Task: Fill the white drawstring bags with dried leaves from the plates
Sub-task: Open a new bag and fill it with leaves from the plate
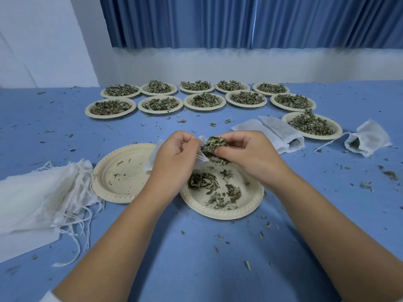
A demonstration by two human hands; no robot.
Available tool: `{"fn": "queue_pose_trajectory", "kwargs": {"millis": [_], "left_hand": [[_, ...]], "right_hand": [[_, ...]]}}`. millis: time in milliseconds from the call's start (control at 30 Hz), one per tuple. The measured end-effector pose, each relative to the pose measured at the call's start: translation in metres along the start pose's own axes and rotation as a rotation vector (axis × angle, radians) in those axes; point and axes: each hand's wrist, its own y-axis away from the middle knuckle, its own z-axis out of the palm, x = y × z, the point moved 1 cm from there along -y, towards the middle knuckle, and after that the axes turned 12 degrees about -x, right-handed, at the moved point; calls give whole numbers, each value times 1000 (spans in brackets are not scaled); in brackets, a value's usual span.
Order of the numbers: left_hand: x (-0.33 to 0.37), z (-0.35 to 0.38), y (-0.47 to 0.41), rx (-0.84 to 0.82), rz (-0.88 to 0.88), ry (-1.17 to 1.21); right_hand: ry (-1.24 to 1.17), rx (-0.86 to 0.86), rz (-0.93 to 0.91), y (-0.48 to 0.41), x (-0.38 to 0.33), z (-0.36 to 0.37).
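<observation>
My left hand (174, 155) grips the mouth of a white drawstring bag (153, 158) above two cream plates. My right hand (246, 155) holds a clump of dried leaves (214, 144) pressed against the bag's opening. The plate under my hands (250, 203) has a thin scatter of leaves on it. To its left, a second plate (109, 182) holds only crumbs. The bag's body is mostly hidden behind my left hand.
A heap of empty white bags (41, 197) lies at the left. Filled bags (277, 134) and another bag (368, 140) lie at the right by a full plate (335, 136). Several leaf-heaped plates (111, 114) line the back. Leaf bits litter the blue table (196, 258).
</observation>
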Motion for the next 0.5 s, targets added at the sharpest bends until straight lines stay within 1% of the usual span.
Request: {"fn": "queue_pose_trajectory", "kwargs": {"millis": [333,500], "left_hand": [[-2,4,1,-46,17,-28],[-5,5,1,-70,31,-72]], "right_hand": [[191,-26,-21,1,2,6],[391,-75,39,0,7,7]]}}
